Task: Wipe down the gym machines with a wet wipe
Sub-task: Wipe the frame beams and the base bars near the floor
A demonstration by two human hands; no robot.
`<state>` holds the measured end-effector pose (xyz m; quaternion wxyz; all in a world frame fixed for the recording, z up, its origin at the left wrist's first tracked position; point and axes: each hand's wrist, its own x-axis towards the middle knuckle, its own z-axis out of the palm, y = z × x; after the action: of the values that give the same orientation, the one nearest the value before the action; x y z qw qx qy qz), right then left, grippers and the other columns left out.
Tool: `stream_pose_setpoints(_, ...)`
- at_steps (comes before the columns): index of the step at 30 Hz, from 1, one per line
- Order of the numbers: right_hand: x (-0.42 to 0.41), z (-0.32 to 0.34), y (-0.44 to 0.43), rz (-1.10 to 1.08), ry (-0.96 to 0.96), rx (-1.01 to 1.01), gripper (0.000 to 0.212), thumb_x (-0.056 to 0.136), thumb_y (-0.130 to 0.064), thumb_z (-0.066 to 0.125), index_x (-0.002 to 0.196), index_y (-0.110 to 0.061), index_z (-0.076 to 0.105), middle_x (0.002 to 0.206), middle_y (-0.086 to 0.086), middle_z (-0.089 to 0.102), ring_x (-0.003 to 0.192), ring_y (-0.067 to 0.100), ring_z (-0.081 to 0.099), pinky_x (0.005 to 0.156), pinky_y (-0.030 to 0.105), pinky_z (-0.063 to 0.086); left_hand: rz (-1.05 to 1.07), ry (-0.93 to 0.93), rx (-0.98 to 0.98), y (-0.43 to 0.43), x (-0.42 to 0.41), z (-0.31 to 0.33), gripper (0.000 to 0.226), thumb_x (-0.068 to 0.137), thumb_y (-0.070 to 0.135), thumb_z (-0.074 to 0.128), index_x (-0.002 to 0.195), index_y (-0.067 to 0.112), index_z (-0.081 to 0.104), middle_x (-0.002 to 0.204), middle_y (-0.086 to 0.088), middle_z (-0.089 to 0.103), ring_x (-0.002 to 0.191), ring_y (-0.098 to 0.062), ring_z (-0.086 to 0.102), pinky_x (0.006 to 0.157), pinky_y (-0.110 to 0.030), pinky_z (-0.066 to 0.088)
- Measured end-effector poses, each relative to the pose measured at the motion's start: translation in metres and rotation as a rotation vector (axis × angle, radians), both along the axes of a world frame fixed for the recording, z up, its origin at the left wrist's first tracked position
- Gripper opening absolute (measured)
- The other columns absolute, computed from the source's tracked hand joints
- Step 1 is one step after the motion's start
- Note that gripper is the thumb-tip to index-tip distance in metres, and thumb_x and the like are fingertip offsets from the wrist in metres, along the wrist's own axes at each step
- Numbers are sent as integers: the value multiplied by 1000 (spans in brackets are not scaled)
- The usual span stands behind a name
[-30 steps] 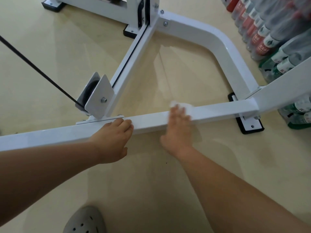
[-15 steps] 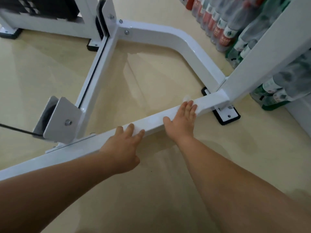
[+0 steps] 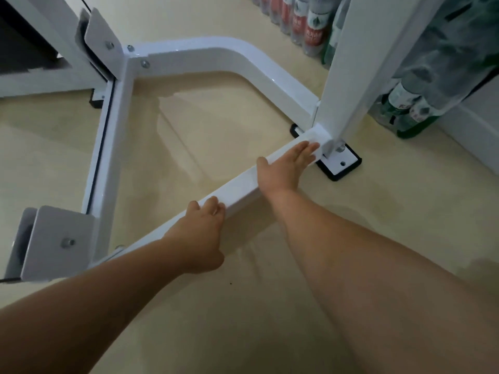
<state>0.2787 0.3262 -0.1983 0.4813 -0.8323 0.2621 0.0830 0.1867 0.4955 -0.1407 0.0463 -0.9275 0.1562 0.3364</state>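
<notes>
One white machine frame (image 3: 243,60) fills the floor ahead of both grips, and its low crossbar (image 3: 240,187) is the part in hand. The upright post (image 3: 356,63) rises just past the right grip's fingertips, with a bolted foot plate (image 3: 340,166) below it and rows of bottles (image 3: 310,28) well beyond.

The left grip (image 3: 199,233) is curled over the crossbar's top edge and holds it, apparently as a brace. The right grip (image 3: 286,168) lies flat with fingers straight, pressing on the bar's top face near its end. The wet wipe (image 3: 318,147) sits under that palm. Only a pale edge shows by the fingertips, hard to tell from the white paint.

I judge this to be the far end of a wiping pass along the top face, since the post joint leaves no bar beyond the fingertips. The next move likely calls for turning the wipe onto the bar's near side face or up the post, pressing flat so it does not bunch.
</notes>
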Motion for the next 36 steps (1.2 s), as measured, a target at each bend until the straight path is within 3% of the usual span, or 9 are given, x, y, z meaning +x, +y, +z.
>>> stream_pose_setpoints(4, -30, -6, 30, -50, 23, 238, 111, 96, -29, 61, 151, -4, -31, 159, 5, -42, 156, 23, -11, 118, 21, 15, 55, -40, -24, -8, 2, 1, 84, 77, 35, 62, 151, 11, 30, 146, -5, 26, 115, -29, 36, 96, -35, 47)
stream_pose_setpoints(13, 4, -20, -14, -273, -40, 495, 120, 82, -33, 65, 155, -13, -28, 169, 6, 3, 151, 27, 26, 123, 43, 27, 68, -76, -20, -13, -5, -2, 85, 83, 27, 57, 155, 9, 18, 152, -3, 15, 125, -28, 29, 101, -34, 47)
stream_pose_setpoints(17, 15, -7, -23, -321, -105, 533, 111, 94, -18, 63, 154, -13, -30, 169, 1, -19, 156, 24, 6, 127, 43, 14, 55, -70, -5, -13, -6, -1, 86, 84, 28, 56, 157, 9, 14, 156, -5, 11, 128, -28, 28, 102, -32, 45)
stream_pose_setpoints(21, -19, -18, 13, -155, -70, 468, 112, 95, -20, 64, 153, -8, -30, 163, 0, -35, 152, 12, -20, 114, 16, -9, 23, -74, 5, -12, -3, 1, 86, 84, 30, 56, 157, 9, 16, 156, -5, 14, 126, -28, 29, 101, -33, 46)
stream_pose_setpoints(23, -16, -22, 10, -147, -75, 445, 113, 93, -20, 66, 154, -7, -30, 165, 2, -31, 154, 13, -17, 117, 16, -8, 27, -66, 7, -11, -3, 1, 88, 83, 30, 57, 157, 9, 15, 157, -5, 12, 127, -28, 29, 101, -34, 47)
stream_pose_setpoints(26, 12, -18, -24, -286, -74, 494, 118, 85, -31, 65, 154, -14, -29, 170, 3, -12, 157, 25, 6, 128, 42, 14, 27, -64, 13, -11, -5, -1, 88, 83, 29, 56, 157, 9, 13, 158, -5, 9, 128, -29, 28, 101, -34, 46)
stream_pose_setpoints(28, 22, -12, -39, -303, -62, 514, 112, 89, -28, 61, 155, -16, -29, 170, -2, -14, 157, 22, 6, 127, 45, 15, 32, -65, 12, -11, -6, -2, 87, 84, 29, 56, 157, 9, 13, 158, -5, 8, 128, -29, 27, 101, -34, 46)
stream_pose_setpoints(32, -11, 0, -10, -104, -76, 389, 107, 97, -19, 61, 153, -6, -30, 162, 2, -37, 154, 15, -18, 115, 16, -8, 13, -74, -1, -7, -3, -1, 84, 84, 28, 55, 156, 10, 17, 155, -4, 15, 122, -28, 31, 95, -34, 47)
stream_pose_setpoints(36, -76, -14, 40, 202, -28, 308, 113, 96, -24, 63, 150, -9, -35, 158, 1, -43, 147, 8, -29, 117, 19, -2, 6, -62, -27, 5, 5, 0, 84, 84, 27, 56, 159, 18, 19, 159, -2, 18, 124, -29, 34, 100, -35, 45)
